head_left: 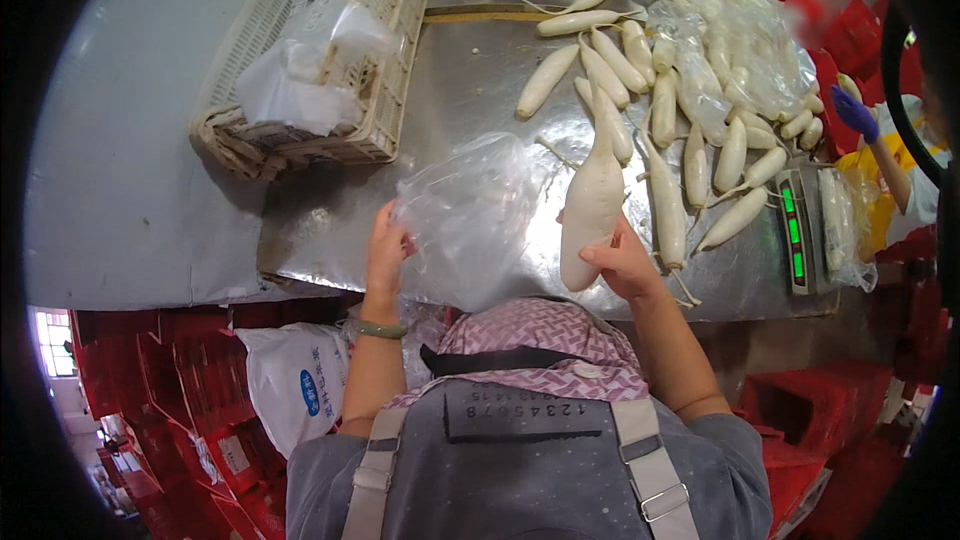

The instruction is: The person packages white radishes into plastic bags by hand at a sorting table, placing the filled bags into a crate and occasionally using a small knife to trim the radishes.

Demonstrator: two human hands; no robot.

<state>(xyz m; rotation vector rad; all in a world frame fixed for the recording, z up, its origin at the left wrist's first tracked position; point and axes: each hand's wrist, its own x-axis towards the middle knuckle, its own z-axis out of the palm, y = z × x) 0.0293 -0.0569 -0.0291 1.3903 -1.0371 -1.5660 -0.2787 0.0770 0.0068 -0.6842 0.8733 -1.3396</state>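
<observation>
In my right hand [619,255] is a large white radish [592,202], gripped near its thick end, with its thin tapering root pointing away from me. My left hand [390,240] holds the edge of a clear plastic bag [472,210], which spreads over the metal tabletop [337,217] towards the right hand. The radish is beside the bag, not inside it. Many loose white radishes [664,195] lie just right of and beyond the held one. A cut radish stem [555,152] rests between the bag and the radish.
A cream plastic crate [382,112] with clear bags [307,75] stands at the far left. Bagged radishes [712,37] are piled at the back right. A scale with a green display [795,232] sits at the right edge. Beyond it shows a person's purple-gloved hand [855,114].
</observation>
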